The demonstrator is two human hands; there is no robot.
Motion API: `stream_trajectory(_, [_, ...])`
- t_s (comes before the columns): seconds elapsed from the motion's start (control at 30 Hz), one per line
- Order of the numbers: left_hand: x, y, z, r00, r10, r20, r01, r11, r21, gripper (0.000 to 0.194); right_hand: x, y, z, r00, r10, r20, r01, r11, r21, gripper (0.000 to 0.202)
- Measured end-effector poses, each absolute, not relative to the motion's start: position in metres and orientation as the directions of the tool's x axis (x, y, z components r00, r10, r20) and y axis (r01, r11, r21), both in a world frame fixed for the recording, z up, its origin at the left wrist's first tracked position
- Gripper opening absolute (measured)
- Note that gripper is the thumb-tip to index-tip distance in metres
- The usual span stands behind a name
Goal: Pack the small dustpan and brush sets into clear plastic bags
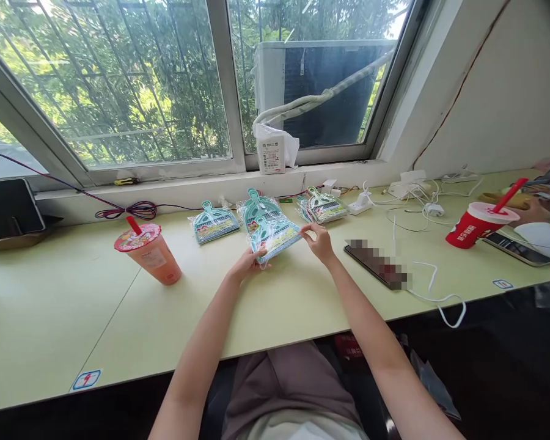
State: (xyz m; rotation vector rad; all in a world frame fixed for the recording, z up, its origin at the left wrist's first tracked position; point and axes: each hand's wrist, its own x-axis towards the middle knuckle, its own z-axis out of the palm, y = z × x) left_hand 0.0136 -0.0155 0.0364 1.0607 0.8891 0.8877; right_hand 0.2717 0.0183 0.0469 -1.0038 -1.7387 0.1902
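My left hand (246, 264) grips the lower left corner of a clear-wrapped teal dustpan-shaped pack (277, 234), thumb on top and fingers underneath. With a closed pinch, my right hand (318, 242) has the pack's right corner. The pack is tilted above the table and shows a printed picture card with a blue lower band. Just behind it lies a stack of like packs (258, 206), partly covered by the held one. Another wrapped pack (214, 223) lies to the left, and a small pile of packs with a green handle loop (325, 206) lies to the right.
An orange drink cup (153, 256) stands left; a red cup (476, 226) stands right. A phone (376, 266) and white cable (440, 300) lie right of my hands. Chargers (412, 183) and a coiled wire (128, 211) line the back. Another person's hand (534, 211) shows far right.
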Motion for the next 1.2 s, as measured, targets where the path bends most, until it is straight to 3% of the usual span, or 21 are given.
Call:
stream_trajectory(0.17, [0.017,-0.014,0.030,0.373,0.911,-0.178,-0.138,0.244,0.960,0.043,0.271,0.024,0.038,-0.136,0.645,0.752,0.626,0.644,-0.439,0.013])
stream_trajectory(0.27, [0.016,-0.016,0.032,0.354,0.917,-0.182,-0.082,0.224,0.971,0.048,0.268,0.033,0.026,-0.148,0.663,0.734,0.633,0.634,-0.445,0.011])
stream_trajectory(0.4, [0.013,-0.020,0.036,0.332,0.934,-0.128,-0.045,0.152,0.987,0.050,0.262,0.040,0.014,-0.044,0.766,0.641,0.490,0.575,-0.655,0.015])
stream_trajectory(0.5, [0.012,-0.020,0.037,0.331,0.939,-0.095,-0.037,0.114,0.993,0.050,0.261,0.040,0.013,0.031,0.887,0.460,0.217,0.443,-0.870,0.049])
stream_trajectory(0.6, [0.011,-0.020,0.037,0.338,0.937,-0.093,-0.024,0.108,0.994,0.052,0.264,0.039,0.017,-0.090,0.973,0.214,-0.005,0.215,-0.977,0.066])
stream_trajectory(0.7, [0.017,-0.018,0.038,0.325,0.941,-0.094,-0.050,0.116,0.992,0.057,0.265,0.040,0.020,-0.152,0.983,0.102,-0.092,0.089,-0.992,0.053])
stream_trajectory(0.87, [0.039,-0.016,0.038,0.214,0.973,-0.087,-0.214,0.133,0.968,0.061,0.261,0.042,0.022,0.051,0.987,0.149,-0.188,0.156,-0.970,0.034])
stream_trajectory(1.0, [0.051,-0.019,0.033,0.071,0.997,0.016,-0.088,-0.009,0.996,0.079,0.259,0.040,0.025,0.115,0.979,0.170,-0.227,0.192,-0.955,0.032])
stream_trajectory(1.07, [0.052,-0.019,0.029,-0.044,0.996,0.073,-0.038,-0.075,0.996,0.070,0.256,0.037,0.026,0.092,0.982,0.168,-0.232,0.185,-0.955,0.035])
stream_trajectory(1.2, [0.049,-0.015,0.024,-0.218,0.974,0.062,-0.026,-0.069,0.997,0.032,0.249,0.031,0.029,0.058,0.982,0.177,-0.226,0.186,-0.956,0.039])
